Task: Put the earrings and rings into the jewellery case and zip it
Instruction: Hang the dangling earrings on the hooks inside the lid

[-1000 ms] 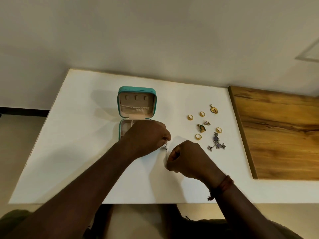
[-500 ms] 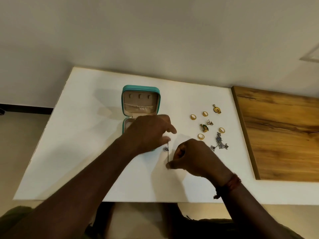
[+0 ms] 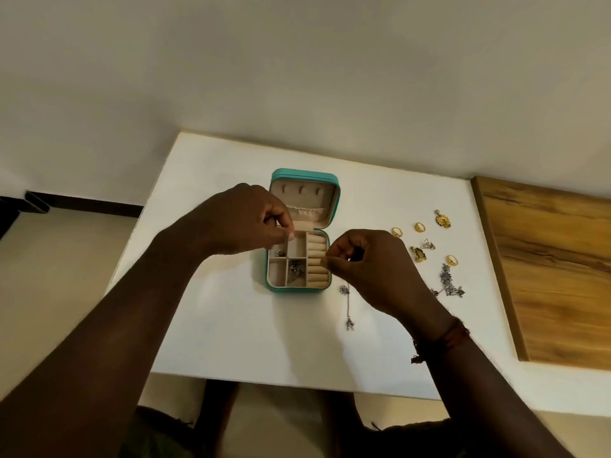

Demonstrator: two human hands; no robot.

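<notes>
The teal jewellery case [image 3: 274, 282] stands open on the white table [image 3: 231, 325], lid upright. My left hand [image 3: 244, 223] hovers over its rear left, fingertips pinched; a thin wire runs down from them to a silver earring [image 3: 296, 271] lying in a middle compartment. A small silver piece [image 3: 279, 252] sits in the left compartment. My right hand [image 3: 367, 262] is at the case's right edge, fingers pinched, nothing visible in them. A silver chain earring [image 3: 347, 305] lies on the table under it. To the right lie gold rings [image 3: 420, 227], a gold flower earring [image 3: 443, 220] and a silver cluster earring [image 3: 448, 285].
A wooden board [image 3: 549, 269] lies on the table's right side, next to the loose jewellery. A green-and-gold earring [image 3: 419, 254] and a small silver stud [image 3: 428, 244] sit among the rings. A plain wall rises behind the table; the front edge is near my lap.
Both hands rose from the table in front of the case. My left hand moved up and left, uncovering the compartments. The chain earring handled before now lies on the table.
</notes>
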